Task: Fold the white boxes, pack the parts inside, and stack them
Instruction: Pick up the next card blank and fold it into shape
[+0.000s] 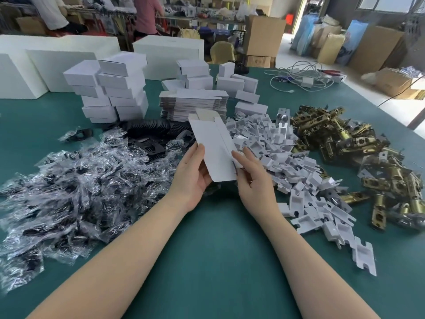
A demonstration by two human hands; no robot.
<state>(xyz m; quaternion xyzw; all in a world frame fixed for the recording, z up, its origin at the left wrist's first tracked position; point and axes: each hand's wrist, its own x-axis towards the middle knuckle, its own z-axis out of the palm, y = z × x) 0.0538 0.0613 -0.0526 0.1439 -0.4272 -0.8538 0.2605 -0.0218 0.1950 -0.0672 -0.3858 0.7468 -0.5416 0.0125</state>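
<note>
White box blank (pixel 215 146) being held flat above green table (pixel 207 249), left hand (pixel 195 173) and right hand (pixel 253 178) pinching its edges
Risking creasing crooked or slipping onto plastic inserts (pixel 287 157) if squeezed unevenly while popping open

Two bare forearms (no sleeves visible), left grip (pixel 193 173), right grip (pixel 254 178)
</note>
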